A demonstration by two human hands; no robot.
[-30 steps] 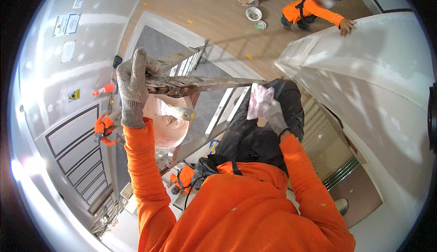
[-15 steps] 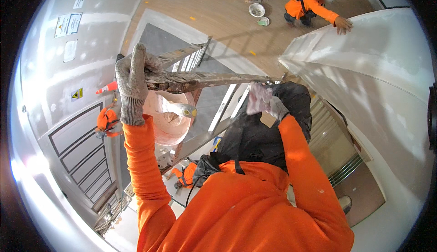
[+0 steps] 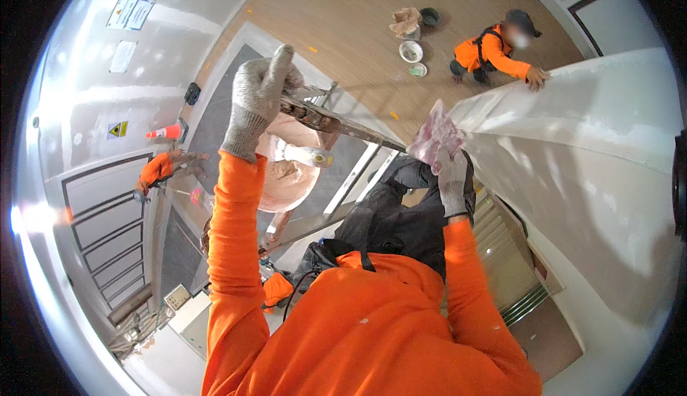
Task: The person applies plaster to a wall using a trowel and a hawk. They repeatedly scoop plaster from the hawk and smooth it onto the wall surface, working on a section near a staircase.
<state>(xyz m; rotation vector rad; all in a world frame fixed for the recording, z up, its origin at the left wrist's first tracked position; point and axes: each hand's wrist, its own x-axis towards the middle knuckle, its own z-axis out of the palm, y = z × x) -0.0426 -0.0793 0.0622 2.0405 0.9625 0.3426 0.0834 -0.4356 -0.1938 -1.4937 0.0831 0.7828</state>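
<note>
Left fingers (image 3: 277, 68): curled round ladder (image 3: 343, 127) end. Right fingers (image 3: 450, 163): gripping pinkish item (image 3: 436, 138). Bucket (image 3: 285, 201): partly behind ladder. Cone (image 3: 164, 133): floor's (image 3: 329, 17) left edge.

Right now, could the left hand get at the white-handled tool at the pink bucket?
Probably yes: the white-handled tool lies uncovered at the pink bucket, seemingly near the left hand. That hand appears to hold the ladder, so it may need freeing first.

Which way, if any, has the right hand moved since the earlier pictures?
Yes: relative to the pale wall, the right hand has moved up the picture, nearer that wall's left end, with the pink piece. The camera shifted too.
</note>
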